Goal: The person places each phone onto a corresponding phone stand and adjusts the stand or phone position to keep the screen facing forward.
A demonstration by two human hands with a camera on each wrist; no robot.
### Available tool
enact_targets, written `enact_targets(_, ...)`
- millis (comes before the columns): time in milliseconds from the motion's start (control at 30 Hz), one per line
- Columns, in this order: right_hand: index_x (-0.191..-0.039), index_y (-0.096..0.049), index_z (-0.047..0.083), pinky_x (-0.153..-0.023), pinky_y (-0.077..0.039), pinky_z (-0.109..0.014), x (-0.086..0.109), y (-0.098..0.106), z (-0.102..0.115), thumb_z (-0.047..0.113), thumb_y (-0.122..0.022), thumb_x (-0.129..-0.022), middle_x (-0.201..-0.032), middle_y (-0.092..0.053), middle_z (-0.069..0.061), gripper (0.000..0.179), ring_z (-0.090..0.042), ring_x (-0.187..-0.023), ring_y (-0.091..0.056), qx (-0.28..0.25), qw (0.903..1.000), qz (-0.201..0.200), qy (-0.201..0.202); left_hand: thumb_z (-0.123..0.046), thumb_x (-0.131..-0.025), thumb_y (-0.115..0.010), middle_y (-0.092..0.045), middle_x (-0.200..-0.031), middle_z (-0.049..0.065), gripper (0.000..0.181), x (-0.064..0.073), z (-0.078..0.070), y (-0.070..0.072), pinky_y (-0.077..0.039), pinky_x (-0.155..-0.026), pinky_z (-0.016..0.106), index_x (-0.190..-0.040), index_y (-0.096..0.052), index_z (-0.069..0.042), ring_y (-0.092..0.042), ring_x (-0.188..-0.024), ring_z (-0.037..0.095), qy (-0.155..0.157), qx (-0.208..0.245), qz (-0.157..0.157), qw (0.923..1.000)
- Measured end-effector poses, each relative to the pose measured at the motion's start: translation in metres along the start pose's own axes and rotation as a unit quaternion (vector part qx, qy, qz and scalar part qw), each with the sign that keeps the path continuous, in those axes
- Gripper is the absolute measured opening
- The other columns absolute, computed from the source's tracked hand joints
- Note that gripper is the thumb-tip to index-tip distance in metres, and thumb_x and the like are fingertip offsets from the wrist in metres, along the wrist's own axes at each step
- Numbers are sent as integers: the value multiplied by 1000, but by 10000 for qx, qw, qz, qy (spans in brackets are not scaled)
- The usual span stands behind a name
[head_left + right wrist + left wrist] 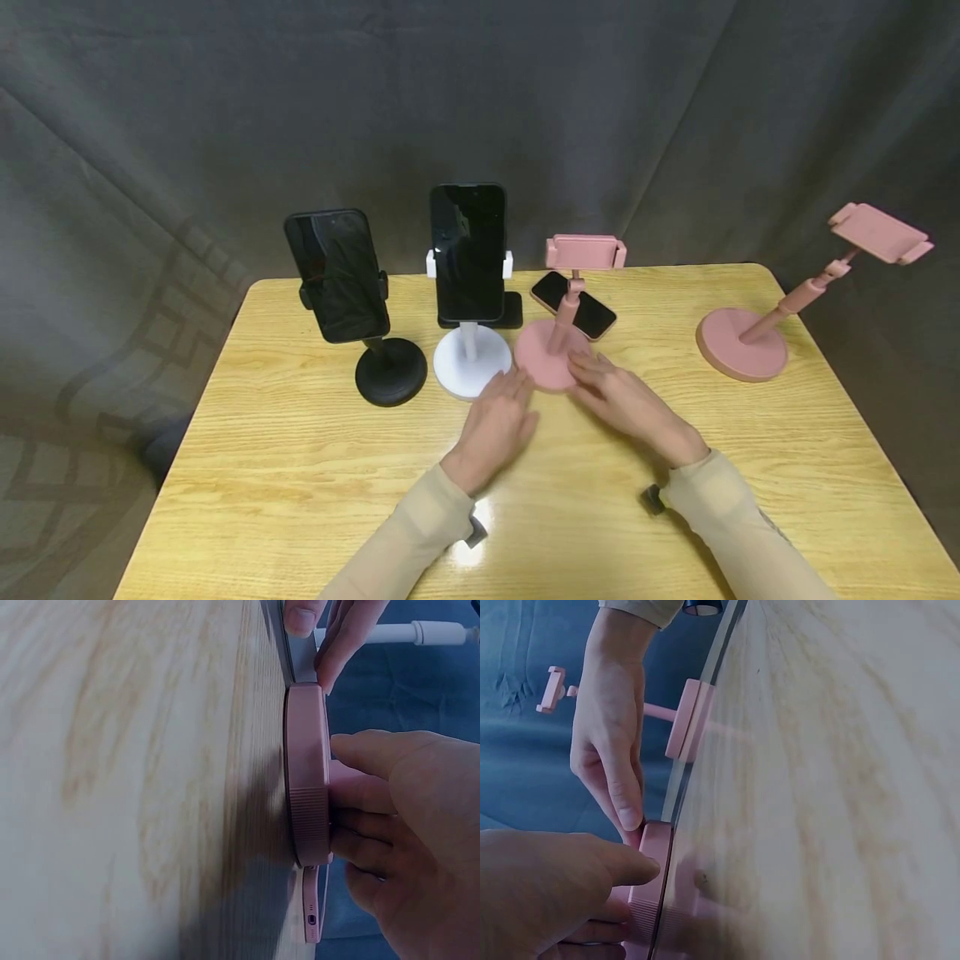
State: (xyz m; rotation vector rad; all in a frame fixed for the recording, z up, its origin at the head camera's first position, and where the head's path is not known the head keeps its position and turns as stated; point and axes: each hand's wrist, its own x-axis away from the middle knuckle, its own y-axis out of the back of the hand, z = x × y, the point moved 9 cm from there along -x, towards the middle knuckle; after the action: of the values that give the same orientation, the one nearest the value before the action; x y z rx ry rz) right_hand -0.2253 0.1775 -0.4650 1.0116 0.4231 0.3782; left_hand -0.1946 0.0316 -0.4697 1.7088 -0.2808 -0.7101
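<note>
A pink phone stand (543, 362) with an empty horizontal holder stands between my hands. My right hand (630, 404) rests its fingers on the right side of the round base, thumb near the rim in the right wrist view. On the left, my left hand (495, 425) has its extended fingertips at the edges of this base and the white stand's base (465, 379). The left wrist view shows the left thumb (641, 866) along the pink rim. Upright in the white stand is a black phone (470, 250).
A black stand (391, 375) holding a tilted phone (337, 275) stands at left. Behind the pink stand lies a pink-edged phone (592, 317); another dark phone (513, 310) lies behind the white stand. A second pink stand (742, 343) leans its arm over the table's right edge.
</note>
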Motion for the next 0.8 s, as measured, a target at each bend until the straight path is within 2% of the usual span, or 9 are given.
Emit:
enact_targets(200, -139, -58, -7, -115, -39, -61, 1, -2, -1, 12, -69, -99, -149, -52, -25, 46, -50, -139, -46, -77, 10000, -6, -41, -31, -94, -73, -61, -144, 14, 55, 1, 0, -3, -39, -121, 38, -138, -62, 0, -56, -137, 26, 39, -52, 156, 9999)
enact_targets(300, -139, -58, -7, -115, -39, -61, 1, -3, -1, 12, -69, -99, -149, -52, -25, 46, -50, -139, -46, -139, 9999, -15, -33, -34, -96, -71, -58, -148, 14, 58, 3, 1, -6, -37, -122, 38, -142, -59, -1, -53, -141, 26, 38, -91, 351, 9993)
enact_targets(400, -140, -58, -7, -115, -39, -61, 1, -2, -1, 12, -69, -99, -149, -52, -25, 46, -49, -139, -46, -200, 9998, -39, -32, -37, -96, -70, -52, -154, 14, 65, 7, 3, -10, -35, -123, 39, -148, -53, 0, -48, -144, 27, -12, -79, 553, 9984)
enact_targets(500, -140, -57, -7, -116, -38, -61, 2, -2, -1, 12, -70, -98, -150, -51, -25, 47, -49, -140, -45, -225, 9997, -68, -42, -37, -97, -70, -44, -159, 16, 72, 13, 3, -11, -32, -125, 40, -152, -46, 1, -42, -148, 28, -62, 124, 683, 9976)
enact_targets(667, -141, -56, -8, -116, -37, -61, 3, -3, -1, 13, -71, -98, -152, -48, -25, 50, -49, -141, -44, -171, 9998, -96, -107, -34, -97, -70, -47, -157, 18, 66, 25, -3, -2, -32, -125, 42, -148, -51, 2, -44, -147, 31, -195, 582, 611, 9962)
enact_targets(800, -137, -61, -6, -113, -43, -59, 3, -4, 4, 15, -71, -97, -148, -54, -25, 46, -46, -136, -52, 65, 9997, -238, -86, -35, -98, -69, -52, -153, 17, 60, 36, -6, 8, -34, -124, 43, -145, -55, 1, -47, -145, 30, -313, 780, 494, 9952)
